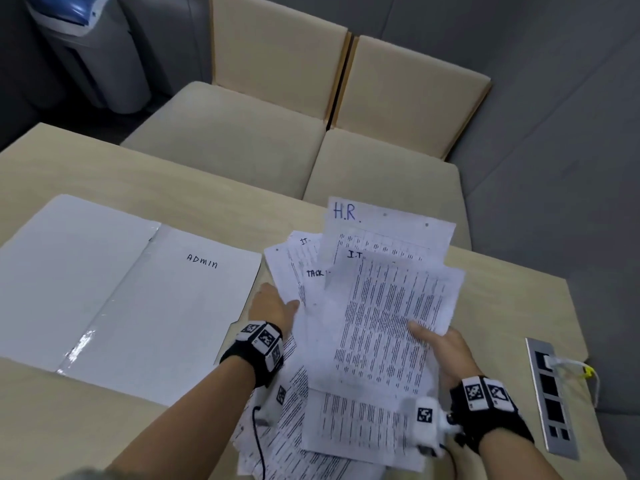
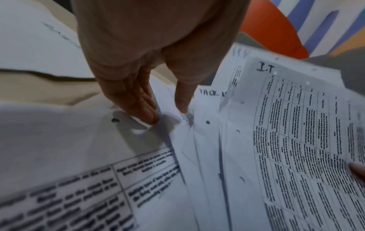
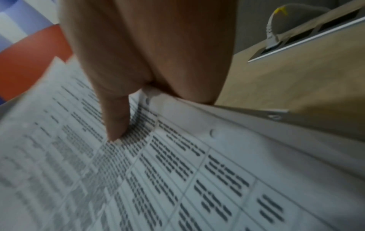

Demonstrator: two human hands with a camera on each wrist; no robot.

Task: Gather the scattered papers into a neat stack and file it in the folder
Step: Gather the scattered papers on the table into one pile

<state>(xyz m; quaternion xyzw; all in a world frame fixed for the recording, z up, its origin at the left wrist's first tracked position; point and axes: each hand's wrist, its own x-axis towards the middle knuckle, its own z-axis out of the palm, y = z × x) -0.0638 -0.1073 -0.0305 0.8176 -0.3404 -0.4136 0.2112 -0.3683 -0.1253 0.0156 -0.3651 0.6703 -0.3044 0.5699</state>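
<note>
Head view is showing the papers [image 1: 377,317] fanned out unevenly between both hands, lifted partly off the counter [image 1: 104,168] just right of the open folder [image 1: 131,292], which is lying flat with "ADMIN" written on its right leaf. The left hand [image 1: 273,306] is pinching the left edge of the bundle, thumb on top and fingers underneath, so its grip is grasping the papers. The right hand [image 1: 440,348] is doing the same on the right edge, thumb pressing the printed top sheet, the other fingers hidden below.

Corners are sticking out at several angles, the sheet headed "H.R." [image 1: 388,220] is poking well past the others, and more sheets are sagging loose beneath the left wrist. The main risk, as I judge it, is loose sheets sliding out of the fan if the hands are tilting or lifting before the edges are squared. Thin paper held only at two edges is likely bowing in the middle, which could be spilling lower sheets onto the counter or off its near edge. Tapping hard while this skewed could be creasing corners, and pushing an uneven bundle into the folder could be leaving pages jutting out
</note>
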